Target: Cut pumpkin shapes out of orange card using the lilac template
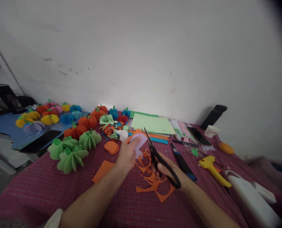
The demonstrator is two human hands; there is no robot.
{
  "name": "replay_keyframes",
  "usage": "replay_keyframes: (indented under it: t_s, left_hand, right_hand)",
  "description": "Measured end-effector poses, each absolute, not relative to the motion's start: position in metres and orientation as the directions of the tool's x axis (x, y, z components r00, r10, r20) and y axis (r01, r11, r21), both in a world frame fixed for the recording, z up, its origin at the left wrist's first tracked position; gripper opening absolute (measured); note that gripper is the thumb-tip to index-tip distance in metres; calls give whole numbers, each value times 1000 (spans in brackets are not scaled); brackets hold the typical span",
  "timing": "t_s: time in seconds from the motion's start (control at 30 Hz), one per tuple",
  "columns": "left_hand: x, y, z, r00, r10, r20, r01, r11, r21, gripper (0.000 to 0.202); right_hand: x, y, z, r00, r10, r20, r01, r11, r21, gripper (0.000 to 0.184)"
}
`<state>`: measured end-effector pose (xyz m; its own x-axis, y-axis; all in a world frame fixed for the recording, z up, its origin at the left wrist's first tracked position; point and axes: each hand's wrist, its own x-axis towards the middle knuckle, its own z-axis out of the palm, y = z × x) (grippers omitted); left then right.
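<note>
left grip point(128, 152) pinches, right grip point(174, 165) curls, both forearms point(93, 199) reach forward, converging

Clearance about the scissors point(158, 154): 6 o'clock, open cloth point(159, 215) beyond loose scraps point(145, 189). Obstacles: 9 o'clock, left hand point(128, 155), then green pumpkins point(73, 159); 12, paper stack point(152, 123); 3, knife point(182, 161), then glue gun point(214, 171).

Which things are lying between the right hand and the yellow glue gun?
In the head view, a long black-and-blue tool lies between the right hand and the glue gun, with small green pieces farther back.
</note>
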<state>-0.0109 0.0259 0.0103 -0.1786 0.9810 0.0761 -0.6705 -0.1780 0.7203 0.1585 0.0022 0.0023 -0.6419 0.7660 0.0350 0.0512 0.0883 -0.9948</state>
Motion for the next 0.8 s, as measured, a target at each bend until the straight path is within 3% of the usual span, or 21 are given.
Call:
replay_keyframes:
  t_s: [0.8]
  left_hand:
    - [-11, 26, 11, -207, 978, 34, -642, -162, 749, 18]
  right_hand:
    - [162, 8, -5, -599, 801, 8, 86, 74, -994, 42]
